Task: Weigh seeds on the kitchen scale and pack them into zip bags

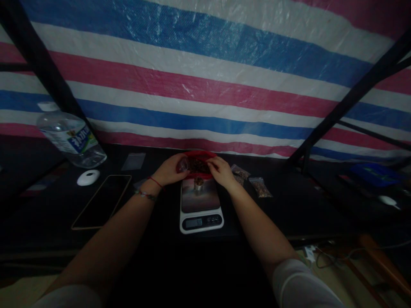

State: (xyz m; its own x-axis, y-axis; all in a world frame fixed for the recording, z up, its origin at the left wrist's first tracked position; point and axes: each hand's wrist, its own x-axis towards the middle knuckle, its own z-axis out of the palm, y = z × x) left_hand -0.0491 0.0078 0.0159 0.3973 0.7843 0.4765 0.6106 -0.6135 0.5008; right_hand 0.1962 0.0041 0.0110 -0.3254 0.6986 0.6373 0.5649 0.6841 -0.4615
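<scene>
A red plastic bag (pixel 199 154) lies open behind the scale, with dark brown dried bits inside it. My left hand (pixel 171 169) is closed on the bag's left edge, and a small clear plastic piece (pixel 183 165) shows by its fingers. At the bag's right rim my right hand (pixel 221 172) has its fingertips pinched together on the red plastic. Between my hands, a small metal cup (pixel 198 186) filled with brown bits stands on the plate of a white kitchen scale (pixel 201 226). The scale's display is lit, its digits too blurred to read surely.
Small filled zip bags (pixel 260 187) lie right of my right hand. To the left are a phone (pixel 102 201), a white mouse (pixel 88 177), a flat zip bag (pixel 133 161) and a large water bottle (pixel 72 137). A striped plastic sheet (pixel 205 90) hangs behind the black table.
</scene>
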